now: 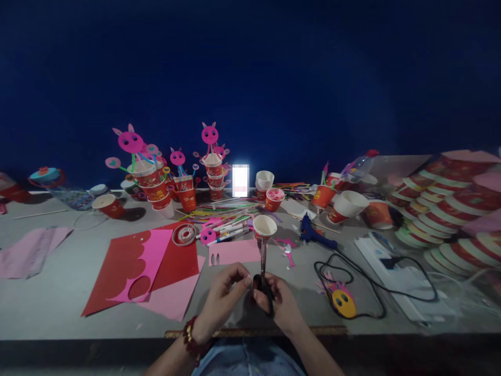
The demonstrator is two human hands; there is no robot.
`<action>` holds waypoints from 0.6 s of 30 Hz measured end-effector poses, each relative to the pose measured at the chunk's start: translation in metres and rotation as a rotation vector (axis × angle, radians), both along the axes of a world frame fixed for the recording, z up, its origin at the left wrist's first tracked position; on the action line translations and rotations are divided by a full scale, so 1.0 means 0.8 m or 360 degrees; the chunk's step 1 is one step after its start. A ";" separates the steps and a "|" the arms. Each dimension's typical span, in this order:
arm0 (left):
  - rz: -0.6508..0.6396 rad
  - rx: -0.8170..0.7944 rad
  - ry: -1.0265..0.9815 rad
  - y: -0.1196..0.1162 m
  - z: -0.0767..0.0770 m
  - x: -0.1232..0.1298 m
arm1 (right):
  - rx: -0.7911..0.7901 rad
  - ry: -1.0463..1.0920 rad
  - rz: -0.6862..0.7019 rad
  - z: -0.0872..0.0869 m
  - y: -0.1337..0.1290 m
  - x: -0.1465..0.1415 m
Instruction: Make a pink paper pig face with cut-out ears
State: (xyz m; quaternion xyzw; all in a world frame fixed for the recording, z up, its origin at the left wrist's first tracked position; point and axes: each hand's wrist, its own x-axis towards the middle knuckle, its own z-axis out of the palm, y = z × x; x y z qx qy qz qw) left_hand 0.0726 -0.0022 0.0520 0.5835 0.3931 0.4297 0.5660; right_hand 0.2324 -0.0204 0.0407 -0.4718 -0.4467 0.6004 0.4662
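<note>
Near the table's front edge, my right hand [285, 305] is closed around scissors [263, 261] by their black handles. Their blades point away from me, towards a paper cup [264, 227] with a white inside; whether they touch it I cannot tell. My left hand [227, 293] is pinched just left of the handles. A tiny pale bit shows at its fingertips, too small to name. Beyond both hands lies a pink paper sheet [238, 251] with two small grey ovals on it. Pink paper scraps [288, 250] lie right of the cup.
Red paper [97, 277] and cut pink sheets spread to the left, beside a tape roll [184, 235]. Markers [230, 231] lie mid-table. A blue glue gun [317, 235] trails a black cord on the right. Decorated cup stacks [152, 188] stand behind; leaning cup stacks [442, 209] fill the far right.
</note>
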 end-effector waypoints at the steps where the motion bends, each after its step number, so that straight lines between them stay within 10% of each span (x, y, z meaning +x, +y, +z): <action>1: -0.0004 -0.0001 -0.0024 0.000 0.000 -0.001 | -0.0018 -0.0007 -0.0028 -0.002 -0.001 0.000; 6: -0.0069 0.0084 -0.0033 0.003 0.008 -0.005 | -0.0093 -0.0115 -0.0115 -0.012 -0.006 0.012; 11: -0.0165 0.0105 0.0043 0.010 0.016 -0.009 | -0.0281 -0.0050 0.0331 -0.035 -0.014 0.025; 18: -0.0315 0.0188 0.0337 0.012 0.017 -0.010 | -0.0007 -0.0069 -0.0137 -0.014 -0.001 0.018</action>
